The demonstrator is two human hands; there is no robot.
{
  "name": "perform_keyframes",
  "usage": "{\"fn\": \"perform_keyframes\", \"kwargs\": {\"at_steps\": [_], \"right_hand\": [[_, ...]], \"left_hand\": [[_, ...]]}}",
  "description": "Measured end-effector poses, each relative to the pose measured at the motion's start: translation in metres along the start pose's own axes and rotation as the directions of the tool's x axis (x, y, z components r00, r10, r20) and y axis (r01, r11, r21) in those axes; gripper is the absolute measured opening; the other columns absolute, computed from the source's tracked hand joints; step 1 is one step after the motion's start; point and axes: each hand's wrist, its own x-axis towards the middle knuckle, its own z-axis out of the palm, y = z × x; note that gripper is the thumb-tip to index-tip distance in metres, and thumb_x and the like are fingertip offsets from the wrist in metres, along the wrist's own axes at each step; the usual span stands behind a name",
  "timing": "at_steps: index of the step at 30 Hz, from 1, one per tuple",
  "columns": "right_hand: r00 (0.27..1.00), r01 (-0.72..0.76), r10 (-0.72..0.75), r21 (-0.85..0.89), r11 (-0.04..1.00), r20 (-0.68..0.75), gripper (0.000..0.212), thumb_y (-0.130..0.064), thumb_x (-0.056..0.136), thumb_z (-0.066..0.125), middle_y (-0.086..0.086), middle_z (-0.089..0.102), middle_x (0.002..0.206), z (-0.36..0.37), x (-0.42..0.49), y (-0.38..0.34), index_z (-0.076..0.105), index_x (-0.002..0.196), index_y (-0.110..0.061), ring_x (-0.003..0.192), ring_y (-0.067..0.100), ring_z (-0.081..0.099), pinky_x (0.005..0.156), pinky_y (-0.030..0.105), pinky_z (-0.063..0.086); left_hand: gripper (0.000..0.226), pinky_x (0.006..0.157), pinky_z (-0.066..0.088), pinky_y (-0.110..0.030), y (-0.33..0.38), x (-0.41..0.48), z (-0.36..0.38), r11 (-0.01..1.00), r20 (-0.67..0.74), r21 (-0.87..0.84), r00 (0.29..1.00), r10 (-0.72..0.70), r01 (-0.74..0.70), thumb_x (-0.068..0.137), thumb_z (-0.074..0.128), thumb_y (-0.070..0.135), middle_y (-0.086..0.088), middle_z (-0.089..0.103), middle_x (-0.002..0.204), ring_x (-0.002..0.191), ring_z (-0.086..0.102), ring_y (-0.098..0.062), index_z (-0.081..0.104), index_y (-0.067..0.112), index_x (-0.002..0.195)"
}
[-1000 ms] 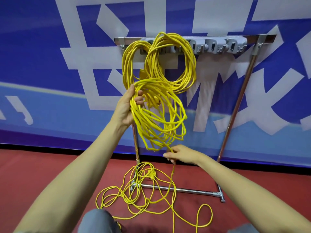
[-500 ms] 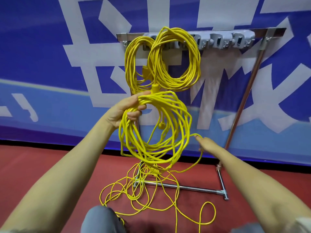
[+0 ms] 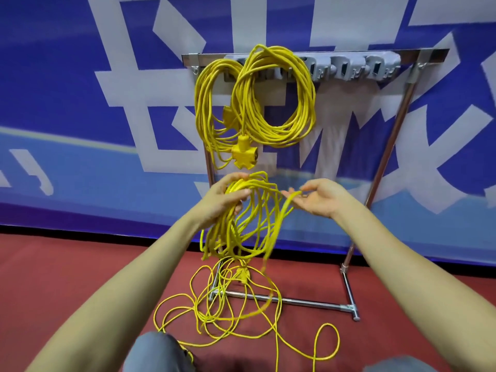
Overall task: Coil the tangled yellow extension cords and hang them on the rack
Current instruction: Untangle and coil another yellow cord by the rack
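My left hand (image 3: 226, 197) grips the top of a loose coil of yellow cord (image 3: 241, 226) that hangs down in front of the rack. My right hand (image 3: 314, 198) is palm up with a strand of that cord lying across its fingers, which curl lightly round it. Two coiled yellow cords (image 3: 271, 103) hang from the hooks of the metal rack (image 3: 389, 146), with a yellow multi-socket end (image 3: 244, 155) dangling below them. The rest of the cord lies tangled on the red floor (image 3: 228, 310) around the rack's base.
The rack's grey hooks (image 3: 375, 67) on the right carry nothing. Its base bar (image 3: 308, 302) lies on the floor under the tangle. A blue and white banner wall (image 3: 80, 103) stands right behind. My knees (image 3: 158, 353) show at the bottom edge.
My left hand has come down from the hung coils with the loose coil. My right hand has risen from near the floor and brought a strand up level with the left hand.
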Motion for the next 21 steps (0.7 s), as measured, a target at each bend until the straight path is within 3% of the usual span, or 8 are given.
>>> {"fn": "perform_keyframes", "kwargs": {"at_steps": [4,7,10,12,13,15,18,21], "right_hand": [[0.999,-0.018,0.019,-0.015,1.0,0.05,0.023,0.011,0.095,0.02,0.03,0.046,0.119,0.046,-0.012,0.023,0.043,0.099,0.015,0.129,0.042,0.041,0.101,0.048,0.033],[1.0,-0.004,0.003,0.239,0.971,0.004,0.025,0.006,0.097,0.026,0.021,0.046,0.135,0.055,0.007,0.029,0.045,0.112,0.012,0.127,0.034,0.046,0.107,0.043,0.035],[0.998,0.034,-0.035,-0.022,0.999,-0.043,0.035,-0.02,0.095,0.051,0.017,0.065,0.1,0.051,0.0,0.026,0.059,0.099,0.014,0.091,0.031,0.062,0.098,0.049,0.043],[0.984,0.126,-0.141,-0.136,0.983,-0.11,0.044,-0.026,0.093,0.056,0.015,0.058,0.075,0.046,-0.006,0.034,0.056,0.089,0.018,0.073,0.027,0.058,0.092,0.053,0.045],[0.99,0.103,-0.1,0.026,0.994,-0.094,0.037,-0.019,0.094,0.053,0.014,0.054,0.073,0.049,-0.002,0.035,0.055,0.081,0.016,0.082,0.024,0.061,0.095,0.047,0.046],[0.98,0.109,-0.111,-0.02,0.994,-0.168,0.025,-0.005,0.097,0.045,0.01,0.052,0.07,0.053,0.014,0.031,0.051,0.075,0.004,0.1,0.01,0.059,0.093,0.025,0.045],[0.984,0.007,-0.034,-0.152,0.988,-0.174,0.025,-0.007,0.095,0.051,-0.002,0.055,0.045,0.056,0.021,0.038,0.053,0.071,-0.008,0.063,0.006,0.047,0.057,0.016,0.034],[0.99,0.021,-0.033,-0.092,0.996,-0.134,0.024,-0.003,0.096,0.048,0.003,0.052,0.067,0.054,0.022,0.039,0.052,0.072,-0.002,0.065,0.01,0.049,0.059,0.025,0.043]], "left_hand": [[0.028,0.053,0.055,-0.023,-0.015,-0.004,0.018,0.994,-0.127,-0.097,0.991,0.045,-0.058,0.096,0.054,0.005,0.004,0.067,0.077,0.06,0.067,-0.014,0.05,0.018,0.12],[0.022,0.064,0.059,-0.027,-0.018,-0.006,0.028,0.987,-0.087,-0.15,0.996,0.037,-0.049,0.097,0.05,0.009,0.003,0.068,0.083,0.073,0.072,-0.02,0.053,0.022,0.115],[0.019,0.061,0.059,-0.027,-0.019,-0.009,0.034,0.986,-0.108,-0.162,0.994,0.005,-0.022,0.098,0.051,0.014,-0.002,0.061,0.079,0.064,0.07,-0.017,0.055,0.025,0.114],[0.016,0.055,0.057,-0.028,-0.021,-0.012,0.034,0.984,-0.119,-0.18,0.993,-0.013,-0.009,0.1,0.049,0.019,-0.003,0.061,0.078,0.056,0.065,-0.014,0.055,0.025,0.114],[0.016,0.052,0.057,-0.029,-0.022,-0.013,0.034,0.98,-0.111,-0.199,0.994,-0.021,-0.001,0.101,0.047,0.021,-0.004,0.061,0.078,0.054,0.064,-0.014,0.055,0.024,0.114],[0.017,0.049,0.055,-0.029,-0.023,-0.014,0.033,0.968,-0.097,-0.249,0.994,-0.048,0.022,0.101,0.046,0.022,-0.008,0.058,0.078,0.051,0.061,-0.015,0.055,0.022,0.115],[0.022,0.048,0.052,-0.028,-0.023,-0.014,0.033,0.959,-0.08,-0.28,0.995,-0.066,0.041,0.096,0.052,0.029,-0.008,0.057,0.078,0.05,0.059,-0.016,0.055,0.022,0.116],[0.038,0.051,0.053,-0.027,-0.022,-0.013,0.032,0.99,-0.059,-0.133,0.997,-0.052,0.043,0.084,0.069,0.022,-0.002,0.061,0.074,0.052,0.059,-0.015,0.053,0.025,0.119]]}}
